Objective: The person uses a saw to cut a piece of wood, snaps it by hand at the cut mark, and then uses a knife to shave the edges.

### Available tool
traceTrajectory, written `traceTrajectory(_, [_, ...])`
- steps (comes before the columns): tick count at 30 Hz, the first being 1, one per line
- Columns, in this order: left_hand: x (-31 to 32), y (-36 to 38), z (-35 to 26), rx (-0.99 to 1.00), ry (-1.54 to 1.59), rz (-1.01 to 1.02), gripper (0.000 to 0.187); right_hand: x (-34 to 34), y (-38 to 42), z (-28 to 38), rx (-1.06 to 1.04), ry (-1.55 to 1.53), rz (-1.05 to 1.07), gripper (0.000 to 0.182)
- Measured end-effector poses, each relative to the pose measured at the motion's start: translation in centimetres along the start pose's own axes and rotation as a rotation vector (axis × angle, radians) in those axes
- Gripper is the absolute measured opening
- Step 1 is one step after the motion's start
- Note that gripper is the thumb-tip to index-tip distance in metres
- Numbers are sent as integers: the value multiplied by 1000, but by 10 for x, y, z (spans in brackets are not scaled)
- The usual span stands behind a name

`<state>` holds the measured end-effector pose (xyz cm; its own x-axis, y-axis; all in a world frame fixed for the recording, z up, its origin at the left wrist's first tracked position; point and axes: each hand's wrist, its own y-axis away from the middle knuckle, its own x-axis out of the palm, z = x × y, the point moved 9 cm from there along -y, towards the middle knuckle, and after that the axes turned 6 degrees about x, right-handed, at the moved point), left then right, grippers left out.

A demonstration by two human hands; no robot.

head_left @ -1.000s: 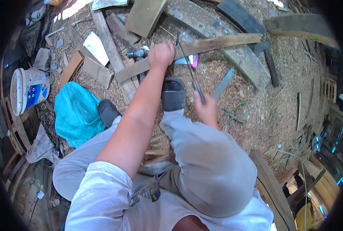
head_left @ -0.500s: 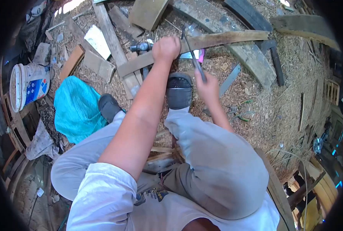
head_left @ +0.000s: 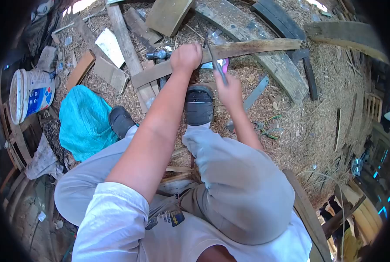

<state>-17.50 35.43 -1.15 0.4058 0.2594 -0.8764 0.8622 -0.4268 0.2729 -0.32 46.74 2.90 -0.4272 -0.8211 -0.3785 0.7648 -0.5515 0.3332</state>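
The wooden strip (head_left: 234, 49) lies in front of the person, crossing over a narrow board (head_left: 126, 39) at its left part and a broad plank (head_left: 287, 76) farther right. The left hand (head_left: 187, 56) presses on it, its fingers closed over the wood; the right hand (head_left: 228, 89) has its fingers wrapped around the handle of a long thin tool (head_left: 214, 56), perhaps a saw. In my judgement, the strip could rock or turn, because only one hand steadies it on uneven boards, and the tool could then slip toward the left hand, which is very near. Around, from left, I see a bucket (head_left: 40, 96), a teal sack (head_left: 83, 122) and a hammer (head_left: 159, 55) just beside the left hand, limiting its room. The sandal (head_left: 199, 107) stands close below the strip, between the two arms, so it is also in the way. Farther right lie a flat metal piece (head_left: 256, 92) and pliers (head_left: 269, 126).
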Motion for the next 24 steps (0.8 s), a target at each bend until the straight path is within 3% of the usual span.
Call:
traceTrajectory(2, [4, -8, 1, 12, -16, -10, 59, -26, 54, -32, 87, 137, 0, 47])
traceTrajectory(5, [11, -4, 6, -23, -53, 44, 58, -34, 67, -20, 198, 59, -33, 46])
traceTrajectory(8, [10, -6, 6, -27, -24, 20, 57, 10, -12, -10, -15, 1, -15, 46])
traceTrajectory(12, [6, -4, 9, -37, 18, 0, 59, -9, 23, -18, 111, 180, 66, 41])
traceTrajectory(14, [-3, -9, 7, -30, 3, -18, 60, -31, 67, -20, 121, 7, -20, 41])
traceTrajectory(18, [14, -3, 9, -41, 34, 36, 60, -6, 9, -4, 49, 211, 18, 41])
traceTrajectory(21, [8, -1, 9, -13, 21, 9, 59, 13, -21, 0, 36, 77, 46, 43])
traceTrajectory(22, [14, 0, 10, -11, 16, -11, 58, -2, 2, 9, 22, 84, 7, 44])
traceTrajectory(24, [1, -15, 7, 5, 14, -72, 56, -25, 55, -34, 151, 60, -3, 43])
